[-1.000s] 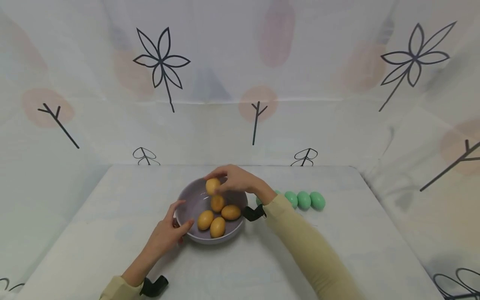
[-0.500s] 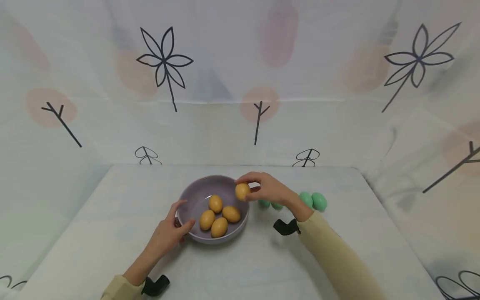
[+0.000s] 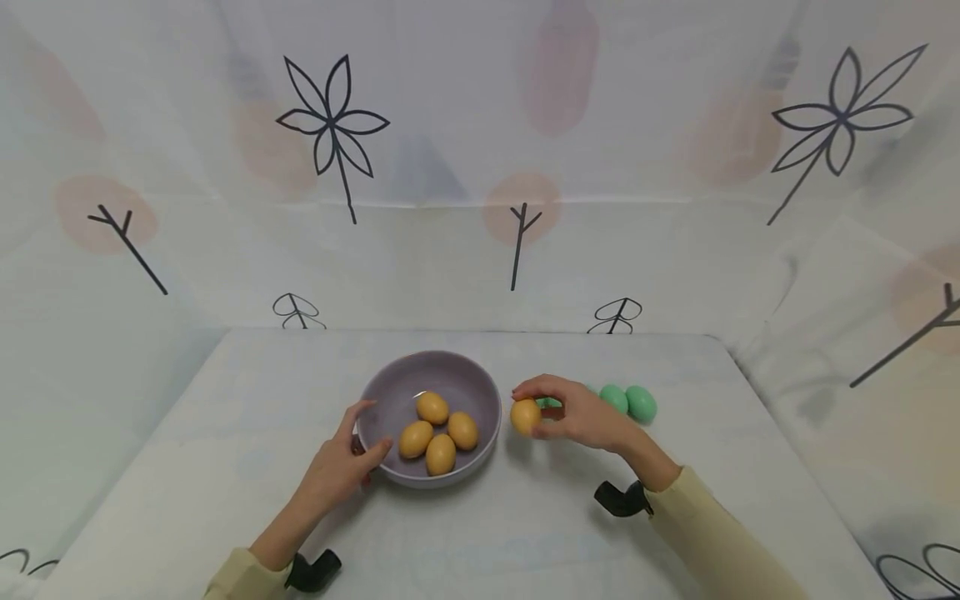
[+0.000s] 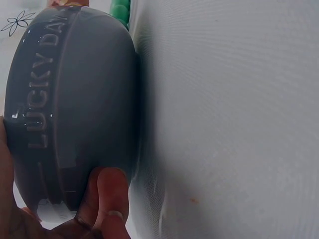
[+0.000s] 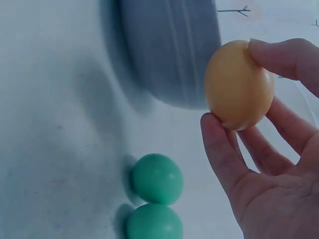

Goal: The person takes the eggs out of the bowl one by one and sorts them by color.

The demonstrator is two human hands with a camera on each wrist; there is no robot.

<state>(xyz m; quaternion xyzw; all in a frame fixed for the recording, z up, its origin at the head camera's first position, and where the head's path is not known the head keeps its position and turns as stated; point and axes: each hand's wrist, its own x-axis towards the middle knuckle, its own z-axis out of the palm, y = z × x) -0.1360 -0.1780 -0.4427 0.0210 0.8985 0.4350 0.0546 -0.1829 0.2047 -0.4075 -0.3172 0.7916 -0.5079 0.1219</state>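
Beside bowl point(image 3: 428, 417) | right hand point(image 3: 577, 414) pinches orange egg point(image 3: 525, 416) | left hand point(image 3: 341, 462) grips bowl rim

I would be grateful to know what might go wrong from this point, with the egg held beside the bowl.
1. The right hand pinches the orange egg by fingertips only; that light grip may let it slip.
2. Green eggs lie loose just beside it; setting it down could knock them rolling.
3. The left hand holds the bowl by its rim only; a bump might tip it.
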